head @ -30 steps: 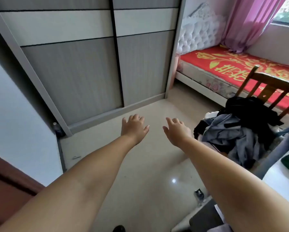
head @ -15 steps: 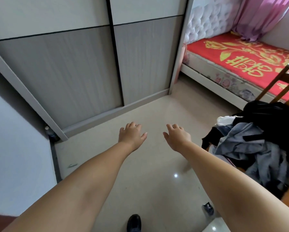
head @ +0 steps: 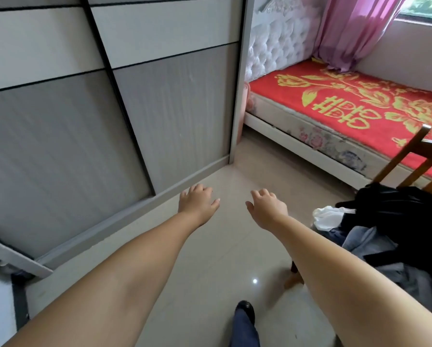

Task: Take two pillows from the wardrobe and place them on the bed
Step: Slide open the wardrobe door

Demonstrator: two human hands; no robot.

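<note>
A tall wardrobe [head: 104,116] with grey and white sliding doors fills the left; both doors are closed, so no pillows show. The bed [head: 360,106] with a red and gold cover and a white tufted headboard stands to the right of it. My left hand [head: 197,205] and my right hand [head: 266,209] are stretched out in front of me over the floor, palms down, fingers loosely spread, holding nothing. Both hover a short way from the wardrobe's bottom rail.
A wooden chair [head: 417,156] heaped with dark and grey clothes [head: 395,234] stands at the right, close to my right arm. A pink curtain [head: 355,28] hangs over the bed's head end. My shoe [head: 245,309] steps on the glossy tile floor [head: 222,284].
I have stepped closer to the wardrobe and the bed; they fill more of the view. A foot has come forward below. Both hands stay outstretched and hold nothing.
</note>
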